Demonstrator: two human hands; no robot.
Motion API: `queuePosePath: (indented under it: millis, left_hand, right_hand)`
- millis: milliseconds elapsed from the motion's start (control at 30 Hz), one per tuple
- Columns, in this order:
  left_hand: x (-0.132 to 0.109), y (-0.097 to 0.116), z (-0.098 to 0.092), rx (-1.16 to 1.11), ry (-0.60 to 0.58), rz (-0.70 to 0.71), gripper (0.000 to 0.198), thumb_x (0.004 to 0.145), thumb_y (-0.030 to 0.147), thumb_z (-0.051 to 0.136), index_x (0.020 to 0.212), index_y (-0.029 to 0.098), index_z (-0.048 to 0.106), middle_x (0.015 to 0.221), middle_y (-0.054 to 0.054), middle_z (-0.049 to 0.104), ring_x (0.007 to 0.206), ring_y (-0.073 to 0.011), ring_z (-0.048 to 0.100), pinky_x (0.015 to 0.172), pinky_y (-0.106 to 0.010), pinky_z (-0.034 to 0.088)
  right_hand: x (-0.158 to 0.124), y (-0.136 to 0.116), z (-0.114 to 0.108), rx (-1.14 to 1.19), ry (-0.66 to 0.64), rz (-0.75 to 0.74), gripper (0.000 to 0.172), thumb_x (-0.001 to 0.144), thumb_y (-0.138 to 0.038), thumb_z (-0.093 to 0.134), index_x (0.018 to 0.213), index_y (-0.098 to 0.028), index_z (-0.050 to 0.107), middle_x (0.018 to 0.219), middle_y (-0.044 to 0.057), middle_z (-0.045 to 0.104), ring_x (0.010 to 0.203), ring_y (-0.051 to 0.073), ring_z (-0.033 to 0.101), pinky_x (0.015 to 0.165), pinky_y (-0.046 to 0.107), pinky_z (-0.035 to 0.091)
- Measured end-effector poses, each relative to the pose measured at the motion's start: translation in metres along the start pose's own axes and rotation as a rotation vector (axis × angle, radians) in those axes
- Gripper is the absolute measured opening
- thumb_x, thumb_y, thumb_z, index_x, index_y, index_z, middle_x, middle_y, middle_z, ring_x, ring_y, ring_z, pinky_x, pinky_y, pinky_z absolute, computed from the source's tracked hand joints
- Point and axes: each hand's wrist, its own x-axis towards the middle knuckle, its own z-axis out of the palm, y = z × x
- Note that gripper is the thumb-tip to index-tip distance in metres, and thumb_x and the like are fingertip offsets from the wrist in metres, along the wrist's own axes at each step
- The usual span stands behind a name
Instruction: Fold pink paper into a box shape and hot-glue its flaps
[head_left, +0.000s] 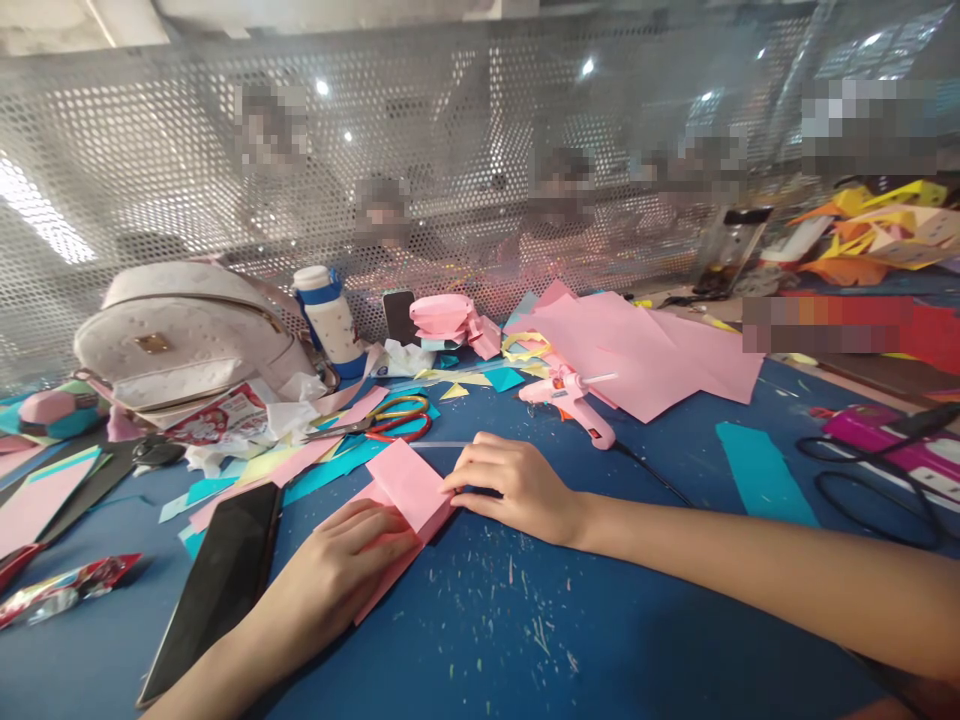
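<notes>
A folded sheet of pink paper lies on the blue tabletop, with one flap standing up at an angle. My left hand rests over its left part, fingers bent across the paper and holding it down; the thumb is hidden. On the opposite side, my right hand pinches the paper's right edge between thumb and fingertips. Just behind the paper lie orange-handled scissors, on strips of coloured paper. A pink glue gun lies on its side beyond my right hand.
Left of my left hand lies a black phone. Behind stand a white backpack and a bottle. Pink sheets are piled at the back. A teal strip and a magenta power strip with black cable lie right.
</notes>
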Motion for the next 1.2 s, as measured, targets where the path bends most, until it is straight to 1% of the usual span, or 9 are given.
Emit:
queuePosePath:
  millis: [167,500,700,933,1067,1200]
  left_hand:
    - [0.0011,0.001,-0.0008,-0.003,-0.005,0.003,0.028,0.094,0.012,0.045,0.118,0.018,0.057,0.106,-0.009,0.06,0.096,-0.0202,0.053,0.083,-0.033,0.046]
    - [0.0015,0.0012,-0.0013,0.006,-0.001,0.009,0.028,0.094,0.012,0.044,0.118,0.019,0.057,0.105,-0.009,0.061,0.095,-0.0197,0.054,0.083,-0.033,0.047]
    - [0.0024,0.0017,-0.001,0.002,0.019,-0.009,0.028,0.095,0.015,0.043,0.117,0.02,0.059,0.104,-0.009,0.063,0.094,-0.0191,0.057,0.082,-0.033,0.049]
    - [0.0022,0.0019,-0.0016,0.001,0.013,-0.003,0.029,0.094,0.011,0.046,0.118,0.02,0.058,0.105,-0.008,0.063,0.095,-0.0192,0.056,0.084,-0.033,0.048]
    - [0.0012,0.0012,-0.0014,-0.006,-0.003,-0.014,0.029,0.094,0.012,0.045,0.119,0.02,0.058,0.106,-0.008,0.062,0.096,-0.0192,0.056,0.084,-0.034,0.048]
    - [0.0018,0.0024,-0.0023,-0.013,0.008,-0.015,0.03,0.095,0.014,0.042,0.119,0.021,0.059,0.106,-0.008,0.063,0.096,-0.0197,0.058,0.085,-0.034,0.049]
  right_hand:
    - [0.0008,-0.0001,0.0017,0.002,0.007,0.001,0.019,0.093,-0.034,0.056,0.098,-0.02,0.068,0.091,0.002,0.068,0.085,0.015,0.056,0.078,0.029,0.046]
    - [0.0037,-0.0016,0.002,0.02,0.021,0.01,0.019,0.093,-0.035,0.057,0.092,-0.02,0.069,0.088,0.001,0.068,0.082,0.015,0.056,0.078,0.029,0.045]
    - [0.0045,-0.0029,0.0021,0.007,0.029,0.006,0.021,0.094,-0.034,0.055,0.089,-0.02,0.069,0.086,0.001,0.067,0.079,0.014,0.054,0.075,0.028,0.044]
    - [0.0049,-0.0038,0.002,-0.019,0.027,-0.001,0.019,0.094,-0.032,0.055,0.088,-0.02,0.069,0.084,0.002,0.066,0.077,0.015,0.052,0.07,0.028,0.043]
    - [0.0039,-0.0031,0.0034,-0.013,0.028,0.0,0.019,0.094,-0.031,0.054,0.088,-0.02,0.069,0.085,0.001,0.066,0.078,0.015,0.053,0.073,0.029,0.043]
    - [0.0033,-0.0033,0.0037,-0.005,0.02,0.013,0.019,0.095,-0.031,0.054,0.089,-0.02,0.068,0.086,0.002,0.066,0.08,0.015,0.054,0.077,0.029,0.044]
